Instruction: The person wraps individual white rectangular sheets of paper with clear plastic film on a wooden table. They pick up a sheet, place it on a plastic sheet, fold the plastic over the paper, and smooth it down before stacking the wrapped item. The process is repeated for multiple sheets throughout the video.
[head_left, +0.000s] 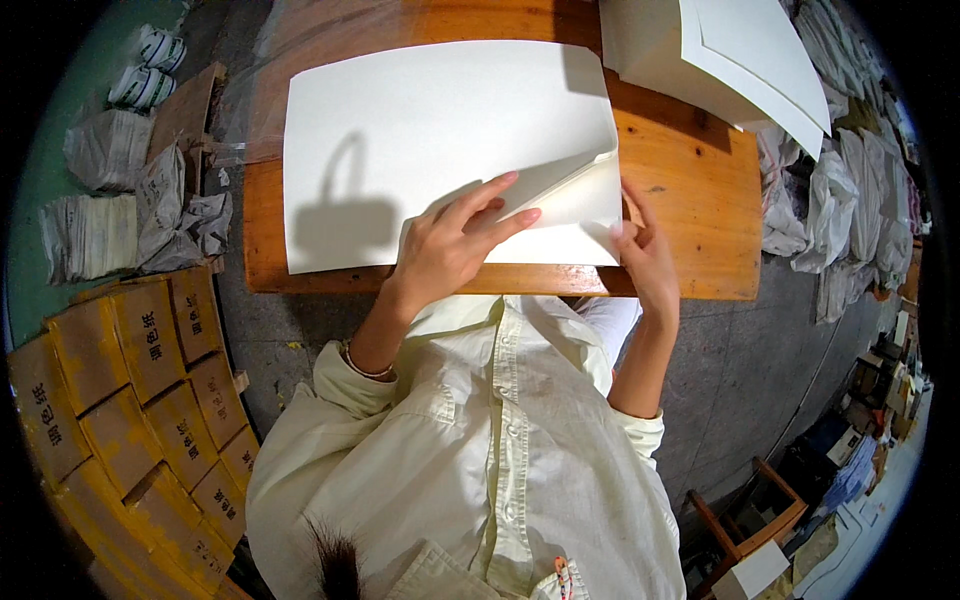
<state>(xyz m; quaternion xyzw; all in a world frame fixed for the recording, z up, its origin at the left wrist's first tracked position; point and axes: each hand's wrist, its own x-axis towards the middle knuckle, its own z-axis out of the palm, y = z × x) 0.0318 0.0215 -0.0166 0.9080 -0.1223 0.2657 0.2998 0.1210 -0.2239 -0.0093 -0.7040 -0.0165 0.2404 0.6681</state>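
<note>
Large white paper sheets (430,110) lie in a stack on a wooden table (690,190) before me. At the near right corner the upper sheets bend upward, and a slanting folded edge (570,180) bares the sheet below. My left hand (450,245) rests on the stack beside that fold, its fingers stretched and apart, the tips touching the lifted paper. On the right edge, my right hand (648,255) has its thumb on the lower sheet's margin with its fingers curved around beside it; part of that grip is hidden.
More white sheets (745,50) hang over the table's far right side. Taped cardboard boxes (150,400) are piled at the left, below wrapped bundles (95,235). Grey plastic-wrapped goods (840,200) line the right. A wooden stool (750,515) stands at lower right.
</note>
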